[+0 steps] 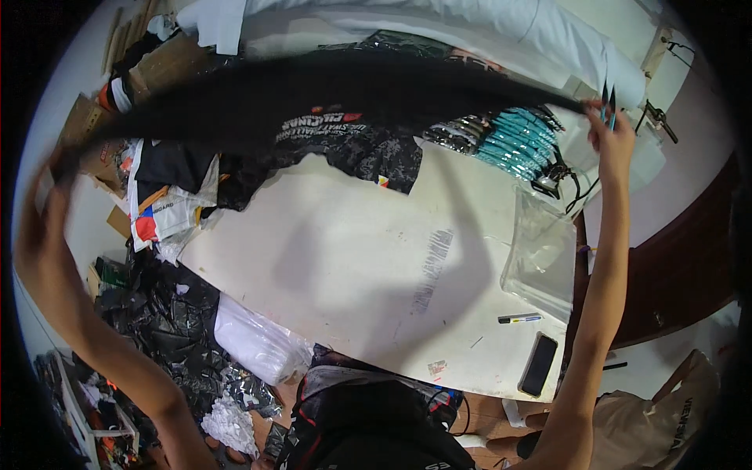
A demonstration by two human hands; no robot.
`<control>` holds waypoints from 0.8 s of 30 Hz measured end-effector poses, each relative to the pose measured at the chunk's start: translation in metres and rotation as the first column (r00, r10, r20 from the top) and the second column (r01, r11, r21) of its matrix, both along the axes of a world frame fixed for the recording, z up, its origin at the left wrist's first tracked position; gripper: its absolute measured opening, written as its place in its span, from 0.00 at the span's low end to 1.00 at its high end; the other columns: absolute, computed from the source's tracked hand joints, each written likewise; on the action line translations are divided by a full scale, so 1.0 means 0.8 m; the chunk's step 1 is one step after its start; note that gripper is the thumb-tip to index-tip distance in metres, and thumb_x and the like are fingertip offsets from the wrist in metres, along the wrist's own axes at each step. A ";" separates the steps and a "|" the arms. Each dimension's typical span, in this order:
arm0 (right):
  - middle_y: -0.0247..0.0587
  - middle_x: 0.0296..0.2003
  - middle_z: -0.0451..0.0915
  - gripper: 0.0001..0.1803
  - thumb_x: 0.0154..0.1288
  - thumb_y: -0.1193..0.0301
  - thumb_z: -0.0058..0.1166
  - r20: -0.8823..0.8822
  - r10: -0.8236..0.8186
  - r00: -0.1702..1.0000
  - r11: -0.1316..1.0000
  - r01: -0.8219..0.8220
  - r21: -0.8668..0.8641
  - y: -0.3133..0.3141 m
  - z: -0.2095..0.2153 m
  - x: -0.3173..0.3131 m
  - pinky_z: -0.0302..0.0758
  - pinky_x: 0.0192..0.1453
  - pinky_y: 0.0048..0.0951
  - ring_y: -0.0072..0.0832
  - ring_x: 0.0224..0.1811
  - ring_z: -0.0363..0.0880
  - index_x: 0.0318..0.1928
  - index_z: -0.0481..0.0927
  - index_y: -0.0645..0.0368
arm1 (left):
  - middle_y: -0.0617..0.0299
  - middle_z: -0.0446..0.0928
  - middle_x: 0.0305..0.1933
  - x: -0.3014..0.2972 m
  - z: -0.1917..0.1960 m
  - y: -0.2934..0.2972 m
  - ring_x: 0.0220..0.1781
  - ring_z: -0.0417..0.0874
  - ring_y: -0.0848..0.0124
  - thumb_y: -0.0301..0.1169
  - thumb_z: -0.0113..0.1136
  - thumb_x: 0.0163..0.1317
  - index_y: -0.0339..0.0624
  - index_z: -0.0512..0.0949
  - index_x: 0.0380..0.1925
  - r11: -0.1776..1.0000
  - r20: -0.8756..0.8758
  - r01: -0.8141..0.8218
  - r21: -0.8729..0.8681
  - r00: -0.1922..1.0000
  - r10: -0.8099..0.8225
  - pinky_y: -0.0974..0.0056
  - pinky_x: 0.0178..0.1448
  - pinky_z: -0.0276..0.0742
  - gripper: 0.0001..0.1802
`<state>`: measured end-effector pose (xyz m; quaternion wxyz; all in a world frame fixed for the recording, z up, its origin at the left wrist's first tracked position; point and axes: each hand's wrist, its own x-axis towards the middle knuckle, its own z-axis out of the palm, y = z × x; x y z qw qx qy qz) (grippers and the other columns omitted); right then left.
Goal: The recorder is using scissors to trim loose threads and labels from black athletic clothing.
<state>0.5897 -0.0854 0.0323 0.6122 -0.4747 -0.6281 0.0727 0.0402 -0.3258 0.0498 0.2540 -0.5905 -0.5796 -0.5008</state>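
A: Status on the black cloth (235, 106)?
B: Airborne. Stretched above the far side of the table (352, 266), left end out past the left edge, right end past the far-right corner. Blurred.
A: Hands?
B: Left hand (51, 207) blurred, looks closed on the left end. Right hand (611, 137) pinches the right end, also grips a pointed blue-and-black tool (611, 117). Scissors or snips, can't tell.
A: What's done?
B: Both ends held, cloth spread wide. Shiny teal packs (517, 145) lie in a row at the far-right corner; I'd read those as finished pieces.
A: Left?
B: My read: this piece isn't laid down, flattened or folded yet. Clear plastic sleeves (540, 251) lie along the right edge, apart from it.
A: Camouflage fabric (395, 160) at the far edge, same piece?
B: Can't tell.
A: Near-right corner?
B: Phone (538, 365), with a marker (519, 319) just beyond it.
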 end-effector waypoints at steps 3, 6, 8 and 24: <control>0.28 0.20 0.74 0.07 0.54 0.78 0.56 0.016 0.075 0.997 0.987 -0.072 -0.142 0.016 -0.104 0.031 0.57 0.16 0.17 0.12 0.15 0.65 0.36 0.80 0.61 | 0.57 0.80 0.30 0.070 -0.098 -0.040 0.32 0.81 0.66 0.25 0.59 0.49 0.34 0.80 0.29 0.912 0.090 0.261 -0.316 0.965 -0.246 0.67 0.37 0.74 0.07; 0.33 0.22 0.76 0.06 0.52 0.81 0.53 0.004 0.119 0.993 0.945 -0.112 -0.307 0.034 -0.200 0.081 0.65 0.16 0.19 0.15 0.16 0.68 0.33 0.80 0.63 | 0.56 0.81 0.34 0.150 -0.200 -0.019 0.34 0.82 0.65 0.15 0.61 0.43 0.36 0.81 0.30 0.661 0.389 0.548 -0.513 0.835 -0.390 0.67 0.39 0.77 0.11; 0.37 0.25 0.79 0.06 0.51 0.82 0.51 0.131 0.090 0.987 0.934 -0.038 -0.356 0.031 -0.255 0.066 0.71 0.19 0.21 0.19 0.18 0.73 0.30 0.79 0.64 | 0.55 0.79 0.34 0.187 -0.298 -0.002 0.35 0.82 0.61 0.17 0.61 0.45 0.37 0.80 0.33 0.551 0.481 0.662 -0.508 0.749 -0.456 0.65 0.38 0.78 0.12; 0.66 0.43 0.74 0.25 0.46 0.86 0.41 0.386 0.127 0.914 0.882 0.074 -0.466 -0.181 -0.429 -0.126 0.67 0.56 0.44 0.57 0.49 0.72 0.49 0.73 0.68 | 0.48 0.74 0.50 0.259 -0.444 0.147 0.51 0.73 0.49 0.39 0.62 0.51 0.41 0.79 0.39 0.890 -0.011 0.222 -0.398 0.969 -0.246 0.48 0.57 0.63 0.17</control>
